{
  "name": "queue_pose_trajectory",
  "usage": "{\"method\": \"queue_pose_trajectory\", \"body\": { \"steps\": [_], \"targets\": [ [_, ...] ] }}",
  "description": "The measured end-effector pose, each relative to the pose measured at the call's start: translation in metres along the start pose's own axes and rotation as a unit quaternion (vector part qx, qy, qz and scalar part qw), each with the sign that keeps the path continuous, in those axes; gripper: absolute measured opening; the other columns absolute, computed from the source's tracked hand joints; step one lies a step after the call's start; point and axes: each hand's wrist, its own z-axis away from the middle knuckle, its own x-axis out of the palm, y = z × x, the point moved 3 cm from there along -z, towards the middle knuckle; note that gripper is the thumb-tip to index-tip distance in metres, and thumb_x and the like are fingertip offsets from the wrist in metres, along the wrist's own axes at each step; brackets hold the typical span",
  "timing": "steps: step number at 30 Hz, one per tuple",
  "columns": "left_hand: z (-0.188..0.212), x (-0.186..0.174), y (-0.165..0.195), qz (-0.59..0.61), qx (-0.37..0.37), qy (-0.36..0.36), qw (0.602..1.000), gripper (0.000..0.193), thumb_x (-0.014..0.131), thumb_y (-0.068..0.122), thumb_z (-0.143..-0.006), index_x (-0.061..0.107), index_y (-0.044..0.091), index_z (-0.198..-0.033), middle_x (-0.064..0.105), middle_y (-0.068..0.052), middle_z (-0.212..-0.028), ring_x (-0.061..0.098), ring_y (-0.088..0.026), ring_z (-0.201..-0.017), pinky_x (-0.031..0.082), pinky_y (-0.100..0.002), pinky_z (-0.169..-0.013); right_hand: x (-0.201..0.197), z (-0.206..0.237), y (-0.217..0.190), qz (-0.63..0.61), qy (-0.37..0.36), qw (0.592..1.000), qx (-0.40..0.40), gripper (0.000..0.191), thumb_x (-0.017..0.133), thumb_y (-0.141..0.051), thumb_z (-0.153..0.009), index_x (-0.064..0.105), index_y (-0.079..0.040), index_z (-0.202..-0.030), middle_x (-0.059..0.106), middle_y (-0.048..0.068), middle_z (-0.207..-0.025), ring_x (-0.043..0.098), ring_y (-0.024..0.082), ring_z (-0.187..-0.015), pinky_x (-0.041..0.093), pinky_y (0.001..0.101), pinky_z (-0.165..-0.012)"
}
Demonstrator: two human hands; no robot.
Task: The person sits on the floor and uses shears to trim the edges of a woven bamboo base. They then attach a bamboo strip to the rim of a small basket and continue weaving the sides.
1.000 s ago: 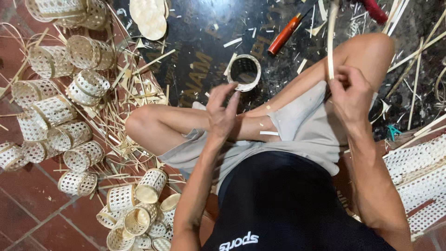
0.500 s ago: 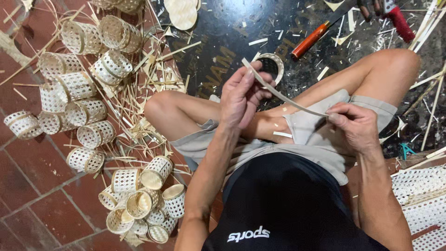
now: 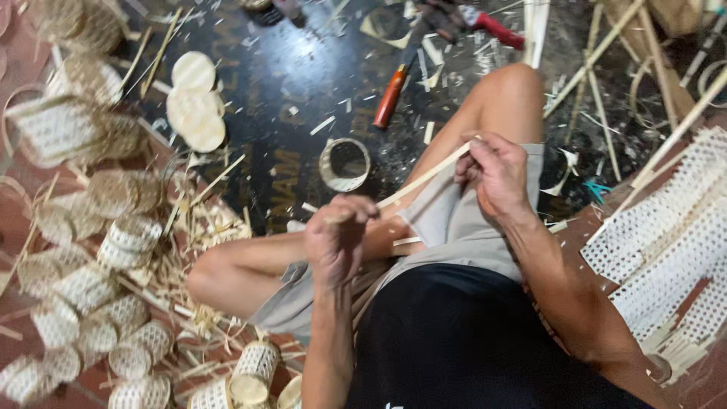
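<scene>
Left hand (image 3: 337, 238): grip closed on bamboo strip (image 3: 424, 178).
Right hand (image 3: 496, 174): pinches the strip's other end.
Nearby: woven ring (image 3: 344, 164) on the floor.

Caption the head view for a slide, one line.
Seated person holds a thin bamboo strip taut between left hand and right hand, small woven baskets heaped alongside.

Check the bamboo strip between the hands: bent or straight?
Straight. The bamboo strip runs as one taut line from the left hand up to the right hand.
</scene>
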Motion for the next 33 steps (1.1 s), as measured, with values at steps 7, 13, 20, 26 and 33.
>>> {"method": "queue_pose_trajectory", "body": {
  "steps": [7, 13, 20, 26, 33],
  "targets": [
    [0.015, 0.024, 0.006, -0.114, 0.018, -0.084, 0.99, 0.022, 0.07, 0.025, -0.103, 0.072, 0.005, -0.095, 0.063, -0.008, -0.083, 0.059, -0.022, -0.078, 0.049, -0.044, -0.096, 0.008, -0.008, -0.005, 0.15, -0.074, 0.985, 0.05, 0.023, 0.059, -0.016, -0.102, 0.072, 0.003, -0.106, 0.068, 0.004, -0.08, 0.063, 0.008, -0.063, 0.051, 0.0228, -0.054],
    [0.036, 0.029, 0.057, -0.125, 0.121, 0.042, 0.984, 0.023, 0.069, 0.016, -0.101, 0.068, -0.003, -0.088, 0.059, -0.009, -0.071, 0.05, -0.015, -0.058, 0.045, -0.033, -0.059, 0.031, -0.072, -0.024, 0.564, -0.139, 0.766, -0.276, 0.022, 0.066, -0.021, -0.1, 0.073, -0.001, -0.103, 0.069, 0.018, -0.081, 0.069, 0.036, -0.073, 0.055, 0.0452, -0.067],
    [0.053, 0.029, 0.102, -0.445, 0.163, 0.113, 0.873, 0.017, 0.07, 0.001, -0.099, 0.065, -0.006, -0.085, 0.061, -0.008, -0.076, 0.053, -0.014, -0.067, 0.04, -0.022, -0.065, 0.04, -0.203, -0.044, 0.68, -0.068, 0.661, -0.311, 0.028, 0.071, -0.023, -0.091, 0.069, 0.002, -0.103, 0.067, 0.025, -0.103, 0.065, 0.045, -0.094, 0.051, 0.0553, -0.079],
    [0.034, -0.005, 0.082, -0.469, -0.029, 0.184, 0.863, 0.015, 0.063, 0.002, -0.1, 0.069, -0.008, -0.11, 0.065, -0.003, -0.09, 0.058, -0.007, -0.08, 0.047, -0.02, -0.069, 0.062, -0.262, -0.035, 0.792, -0.003, 0.486, -0.369, 0.039, 0.074, -0.017, -0.068, 0.071, 0.001, -0.102, 0.067, 0.024, -0.104, 0.066, 0.041, -0.095, 0.054, 0.0522, -0.071],
    [-0.011, -0.013, 0.07, -0.398, -0.07, 0.155, 0.902, 0.022, 0.062, 0.011, -0.105, 0.069, -0.003, -0.121, 0.065, 0.0, -0.09, 0.058, -0.006, -0.076, 0.049, -0.021, -0.066, 0.069, -0.282, -0.027, 0.683, -0.067, 0.719, -0.113, 0.022, 0.075, -0.016, -0.086, 0.073, 0.0, -0.101, 0.069, 0.022, -0.084, 0.069, 0.036, -0.08, 0.053, 0.047, -0.065]
  ]
}}
